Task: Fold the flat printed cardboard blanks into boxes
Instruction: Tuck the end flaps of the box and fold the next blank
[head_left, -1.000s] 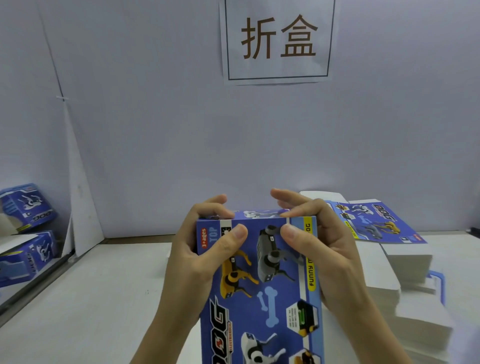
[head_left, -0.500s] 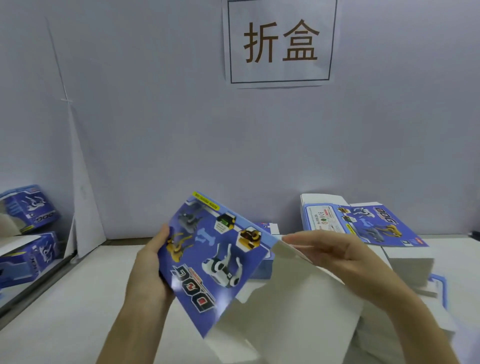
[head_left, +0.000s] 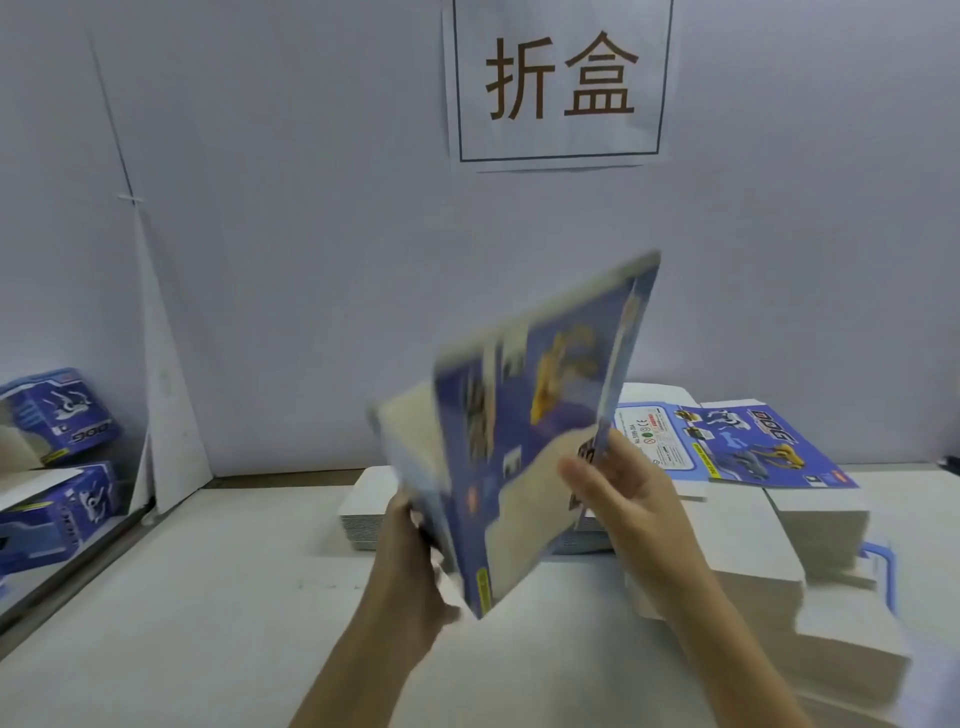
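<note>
Blue printed cardboard blank, glossy face, plain white inside, motion-blurred, held tilted above the bench. Left hand grips its lower left edge; right hand pinches the right edge. Stacked flat white blanks right, folded blue boxes far left.

Two bare forearms rise from the bottom edge of the frame, one left of centre, one right of centre. Neither shows a sleeve, watch, bracelet or glove. The left hand and the right hand wear no rings that can be seen; motion blur softens the fingers of the right.
</note>
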